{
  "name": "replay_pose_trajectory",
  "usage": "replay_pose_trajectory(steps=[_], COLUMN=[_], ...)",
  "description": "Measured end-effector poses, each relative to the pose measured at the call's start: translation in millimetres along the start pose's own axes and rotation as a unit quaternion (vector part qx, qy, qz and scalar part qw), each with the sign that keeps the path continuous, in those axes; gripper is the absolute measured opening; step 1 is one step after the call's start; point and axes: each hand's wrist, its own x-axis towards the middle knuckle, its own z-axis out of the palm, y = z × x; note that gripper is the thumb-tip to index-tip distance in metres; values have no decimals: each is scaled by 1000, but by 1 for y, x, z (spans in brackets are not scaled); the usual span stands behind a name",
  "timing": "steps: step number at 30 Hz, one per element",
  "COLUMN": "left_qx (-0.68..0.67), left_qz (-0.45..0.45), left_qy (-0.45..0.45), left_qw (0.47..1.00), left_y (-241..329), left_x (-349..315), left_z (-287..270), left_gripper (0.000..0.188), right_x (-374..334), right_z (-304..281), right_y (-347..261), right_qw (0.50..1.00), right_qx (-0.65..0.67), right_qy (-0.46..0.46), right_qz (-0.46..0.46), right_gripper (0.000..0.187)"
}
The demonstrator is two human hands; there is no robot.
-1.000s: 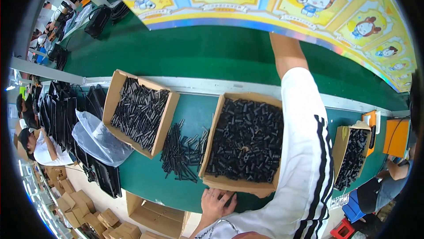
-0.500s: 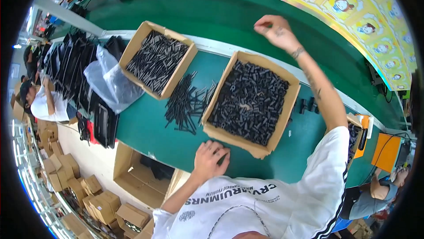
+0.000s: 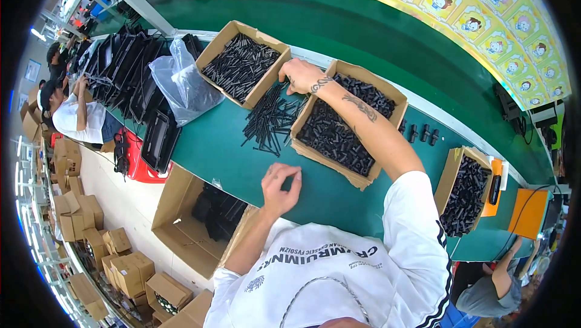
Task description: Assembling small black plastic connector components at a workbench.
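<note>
My right hand (image 3: 304,77) reaches left across the larger cardboard box (image 3: 394,86) of short black tubular parts (image 3: 339,137). Its fingers point down, thumb apart, at the far end of a loose pile of thin black rods (image 3: 269,123) on the table. Just beyond that pile, a second cardboard box (image 3: 275,79) holds many similar black rods (image 3: 242,64). Nearer to me, my left hand (image 3: 280,190) hovers by the table's front side, thumb and forefinger pinched together. Whatever lies between those fingertips, if anything, is too small to make out.
Several black fittings (image 3: 425,133) stand right of the large box. A third box (image 3: 463,192) of black parts sits further right, beside an orange box (image 3: 528,213). Left are a clear plastic bag (image 3: 187,89) and stacked black frames (image 3: 115,64). An open carton (image 3: 181,207) stands below the edge.
My right hand has swung from above the far ledge, left and down to the rod pile. My left hand has closed into a pinch. The whole view has shifted.
</note>
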Motion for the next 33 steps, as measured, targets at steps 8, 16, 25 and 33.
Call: replay_pose_trajectory(steps=[8, 16, 25, 33], left_qx=[208, 377, 478, 516], left_qz=[101, 143, 51, 68], left_qy=[-48, -134, -163, -174], left_qw=[972, 905, 861, 836], left_y=[-30, -72, -81, -80], left_x=[102, 133, 161, 167], left_z=[-12, 8, 31, 40], left_gripper=[24, 43, 15, 10], right_x=[1, -1, -21, -80], right_z=[2, 4, -23, -35], right_y=[-10, -9, -16, -6], right_qw=[994, 979, 977, 972], right_qx=[-100, -185, -196, 17], right_qy=[-17, -58, -9, 189], right_qz=[-29, -57, -81, -137], right_gripper=[26, 18, 20, 11])
